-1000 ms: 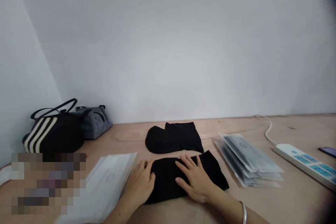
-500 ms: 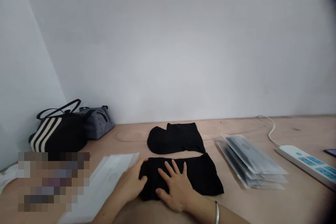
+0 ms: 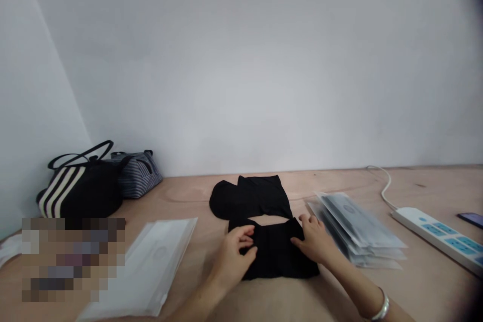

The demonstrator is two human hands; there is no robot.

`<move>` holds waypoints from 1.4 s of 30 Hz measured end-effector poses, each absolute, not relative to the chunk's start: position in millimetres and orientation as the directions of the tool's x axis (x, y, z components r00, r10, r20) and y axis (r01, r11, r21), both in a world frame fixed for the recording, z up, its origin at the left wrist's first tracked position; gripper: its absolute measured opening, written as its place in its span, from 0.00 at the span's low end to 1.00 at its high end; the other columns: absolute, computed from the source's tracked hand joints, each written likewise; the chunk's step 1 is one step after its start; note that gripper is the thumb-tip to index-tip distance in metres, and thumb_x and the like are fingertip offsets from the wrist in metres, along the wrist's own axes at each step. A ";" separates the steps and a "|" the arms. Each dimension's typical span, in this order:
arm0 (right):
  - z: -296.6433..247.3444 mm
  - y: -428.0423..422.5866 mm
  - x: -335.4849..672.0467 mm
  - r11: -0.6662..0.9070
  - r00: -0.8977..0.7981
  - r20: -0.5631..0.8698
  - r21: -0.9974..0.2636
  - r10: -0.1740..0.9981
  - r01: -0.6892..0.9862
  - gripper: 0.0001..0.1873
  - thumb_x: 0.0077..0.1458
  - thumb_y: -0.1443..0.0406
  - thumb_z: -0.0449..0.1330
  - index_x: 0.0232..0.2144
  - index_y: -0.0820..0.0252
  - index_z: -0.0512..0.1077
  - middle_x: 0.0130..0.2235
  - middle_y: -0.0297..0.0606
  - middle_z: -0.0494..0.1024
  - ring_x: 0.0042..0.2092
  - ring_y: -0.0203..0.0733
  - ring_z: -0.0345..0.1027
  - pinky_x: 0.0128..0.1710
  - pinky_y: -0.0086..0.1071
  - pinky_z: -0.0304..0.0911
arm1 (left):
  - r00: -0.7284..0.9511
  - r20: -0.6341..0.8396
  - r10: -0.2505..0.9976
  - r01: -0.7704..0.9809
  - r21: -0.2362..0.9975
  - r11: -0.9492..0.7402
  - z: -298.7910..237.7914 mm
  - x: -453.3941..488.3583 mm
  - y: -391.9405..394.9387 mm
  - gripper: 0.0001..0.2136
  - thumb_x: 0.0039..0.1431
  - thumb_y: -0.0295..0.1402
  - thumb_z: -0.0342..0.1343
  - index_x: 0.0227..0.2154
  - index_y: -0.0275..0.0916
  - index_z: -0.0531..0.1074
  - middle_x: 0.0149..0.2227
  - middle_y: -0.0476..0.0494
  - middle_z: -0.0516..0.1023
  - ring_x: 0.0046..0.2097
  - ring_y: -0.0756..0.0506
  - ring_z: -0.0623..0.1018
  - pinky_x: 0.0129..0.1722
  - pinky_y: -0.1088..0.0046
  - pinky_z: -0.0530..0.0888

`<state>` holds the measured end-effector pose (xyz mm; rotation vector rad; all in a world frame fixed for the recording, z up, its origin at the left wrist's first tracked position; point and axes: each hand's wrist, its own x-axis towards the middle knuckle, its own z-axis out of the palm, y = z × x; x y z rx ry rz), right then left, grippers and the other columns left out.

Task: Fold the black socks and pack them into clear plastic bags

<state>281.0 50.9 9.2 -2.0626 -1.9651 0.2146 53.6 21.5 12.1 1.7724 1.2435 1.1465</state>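
Note:
A folded black cloth piece lies on the wooden table right in front of me. My left hand grips its left side with curled fingers. My right hand holds its upper right edge, and a metal bangle sits on that wrist. A second black cloth piece, soft and rounded on its left, lies just beyond, almost touching the first. Neither hand touches it.
A translucent white plastic sleeve lies to the left, beside a pixelated blur. Right of my hands are a stack of plastic packets, a white power strip with its cable, and a phone. Two striped bags stand at back left.
My hands have gone from pressing flat on the black cloth to gripping its sides. Its left part is drawn rightward, leaving it narrower. My left hand has moved right.

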 end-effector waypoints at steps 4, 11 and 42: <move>-4.1 51.7 291.0 -0.011 0.032 0.047 -0.395 0.998 0.919 0.32 0.43 0.63 0.59 0.49 0.73 0.56 0.48 0.57 0.65 0.51 0.52 0.59 0.43 0.35 0.58 | 0.463 0.299 0.835 0.584 0.605 -0.541 17.4 67.9 8.3 0.17 0.48 0.29 0.54 0.44 0.39 0.70 0.44 0.42 0.72 0.44 0.44 0.72 0.45 0.65 0.70; -13.8 53.9 285.2 -0.065 0.085 0.008 -0.572 0.996 0.818 0.36 0.40 0.66 0.57 0.53 0.71 0.52 0.43 0.53 0.71 0.46 0.50 0.66 0.40 0.35 0.60 | 0.671 0.189 0.717 0.690 0.196 -0.697 20.9 44.8 10.3 0.23 0.59 0.48 0.42 0.56 0.51 0.54 0.59 0.42 0.57 0.60 0.35 0.53 0.54 0.42 0.45; 11.9 -2.3 173.1 0.732 -0.707 0.228 -0.045 0.670 0.680 0.36 0.49 0.62 0.53 0.59 0.60 0.46 0.43 0.45 0.70 0.40 0.49 0.65 0.33 0.38 0.63 | -0.036 0.451 0.892 0.584 0.734 -0.347 12.2 -3.1 23.7 0.12 0.55 0.40 0.47 0.37 0.41 0.71 0.43 0.44 0.72 0.51 0.41 0.67 0.53 0.61 0.61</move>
